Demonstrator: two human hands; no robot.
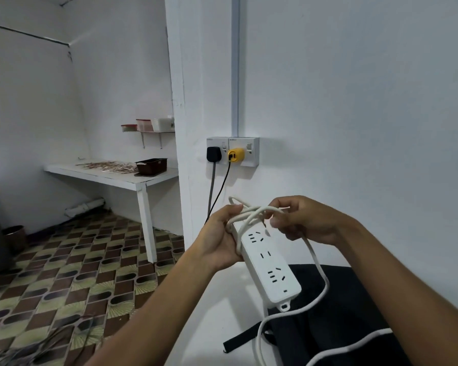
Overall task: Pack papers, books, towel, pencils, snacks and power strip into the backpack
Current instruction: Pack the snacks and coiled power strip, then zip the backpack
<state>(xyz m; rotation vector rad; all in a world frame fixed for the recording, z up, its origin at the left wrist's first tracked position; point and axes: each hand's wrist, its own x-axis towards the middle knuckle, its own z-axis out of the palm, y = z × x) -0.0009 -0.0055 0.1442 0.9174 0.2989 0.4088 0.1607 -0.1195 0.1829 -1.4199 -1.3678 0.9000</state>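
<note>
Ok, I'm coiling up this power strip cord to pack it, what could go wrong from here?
The cord is only partly wound: a long loop hangs down over the backpack, so it could snag on a strap or tangle. The coils are pinched loosely between your left hand and right hand, so they may spring loose. The power strip is held at one end and could slip.

head cam | forward-down | close on hands [262, 225] | wall behind

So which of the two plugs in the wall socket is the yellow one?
The right-hand plug, nearer the right switch, with a thin black cable; the left plug is black with a grey cable.
</note>
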